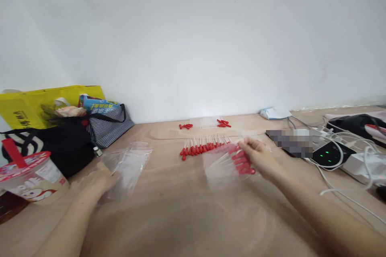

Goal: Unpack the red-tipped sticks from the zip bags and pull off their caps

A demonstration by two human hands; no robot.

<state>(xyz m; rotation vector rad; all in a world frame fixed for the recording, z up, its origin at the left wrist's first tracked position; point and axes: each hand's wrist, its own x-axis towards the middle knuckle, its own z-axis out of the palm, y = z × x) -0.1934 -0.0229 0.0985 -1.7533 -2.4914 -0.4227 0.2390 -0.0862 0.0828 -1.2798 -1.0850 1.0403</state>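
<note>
My right hand (256,154) is closed on the top edge of a clear zip bag (217,168), which hangs over the table. Inside that bag are several droppers (241,162) with red bulbs. On the left, my left hand (101,180) lies at the near side of some clear zip bags (132,162), touching them, its thumb and fingers apart and slightly blurred. Behind the held bag, a row of red-bulbed droppers (196,149) lies with the thin clear stems pointing to the wall. Two small clusters of red bulbs (186,126) (223,123) lie farther back.
A drink cup (39,180) with a red straw stands at left, before a black bag (69,144), a striped bag (110,126) and a yellow bag (27,106). A small bottle (97,151) is near my left hand. White cables (340,156) and a black device (331,156) lie at right.
</note>
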